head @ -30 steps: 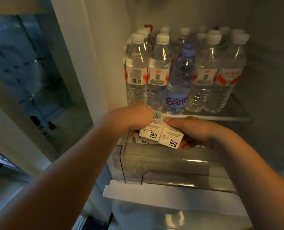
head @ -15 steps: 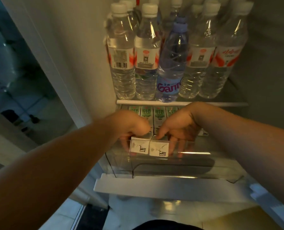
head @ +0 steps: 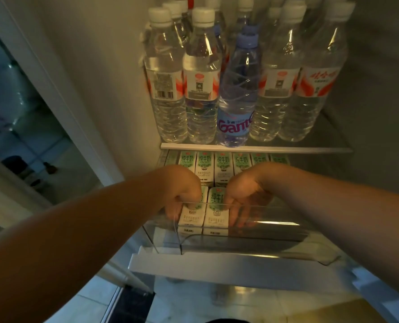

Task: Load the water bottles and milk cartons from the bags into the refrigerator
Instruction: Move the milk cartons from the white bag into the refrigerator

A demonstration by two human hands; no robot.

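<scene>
Two small green-and-white milk cartons stand side by side inside the clear refrigerator drawer (head: 252,243). My left hand (head: 182,194) grips the left carton (head: 192,214) from its left side. My right hand (head: 245,194) grips the right carton (head: 217,210) from its right side, fingers reaching down behind the drawer's front wall. A row of several more milk cartons (head: 221,166) stands behind them in the drawer. On the glass shelf (head: 287,149) above stand several clear water bottles (head: 166,89) with white caps and one blue bottle (head: 238,99).
The refrigerator's white inner wall (head: 105,78) rises at the left, with the opened door's frame beyond it. A white ledge (head: 194,269) runs below the drawer. Tiled floor (head: 89,306) shows at the bottom. The right part of the drawer holds no cartons.
Both hands have lowered the two cartons from above the drawer's front edge down into the drawer, turning them upright in front of the back row. The camera has moved closer.
</scene>
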